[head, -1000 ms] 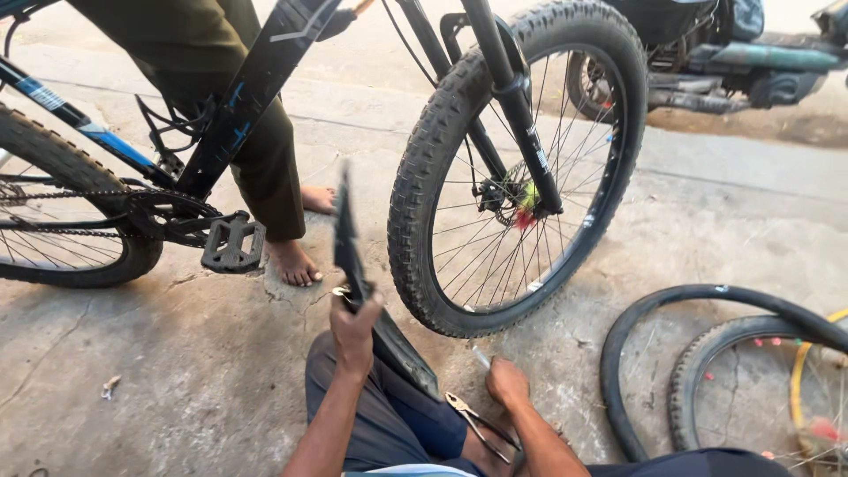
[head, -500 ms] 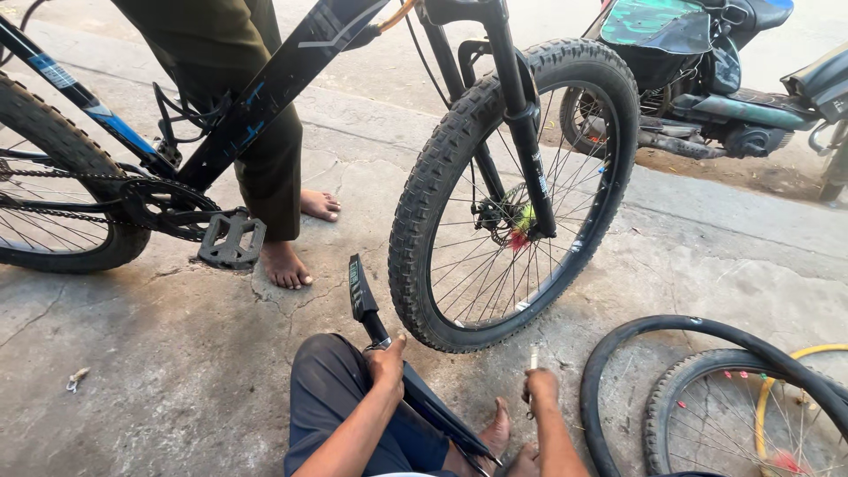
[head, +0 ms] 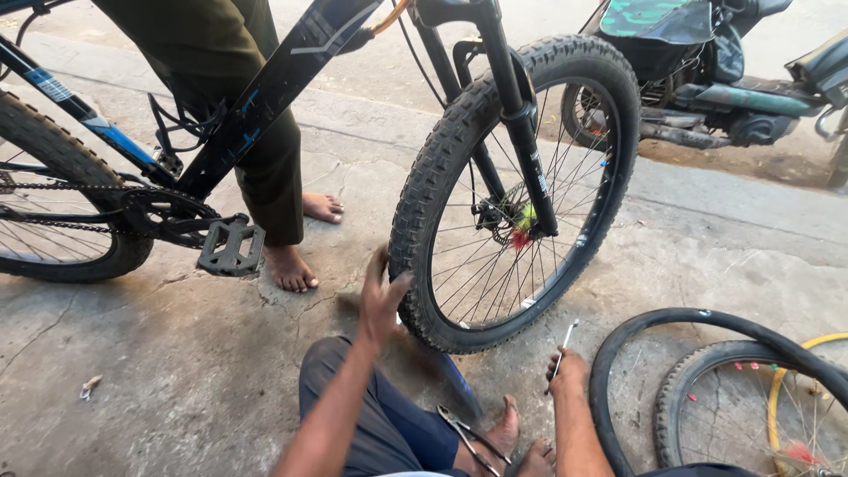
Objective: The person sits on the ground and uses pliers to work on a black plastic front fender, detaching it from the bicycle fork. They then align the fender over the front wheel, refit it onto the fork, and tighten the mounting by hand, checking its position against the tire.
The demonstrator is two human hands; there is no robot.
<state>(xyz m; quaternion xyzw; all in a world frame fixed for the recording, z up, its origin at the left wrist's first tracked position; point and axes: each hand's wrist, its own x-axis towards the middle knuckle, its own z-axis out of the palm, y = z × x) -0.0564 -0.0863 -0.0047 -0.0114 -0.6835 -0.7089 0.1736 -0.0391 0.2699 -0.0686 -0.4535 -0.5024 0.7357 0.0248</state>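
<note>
Hands at the front wheel

Left hand [head: 382, 296], fingers spread, touches the knobby front tyre [head: 433, 177] at its eight o'clock edge. Right hand [head: 568, 371] pinches a thin metal tool [head: 562, 344] just beside the wheel's five o'clock.

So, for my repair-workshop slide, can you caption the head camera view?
Seated person's left hand on a bicycle's front tyre, right hand holding a thin metal tool; pliers by their feet.
</note>
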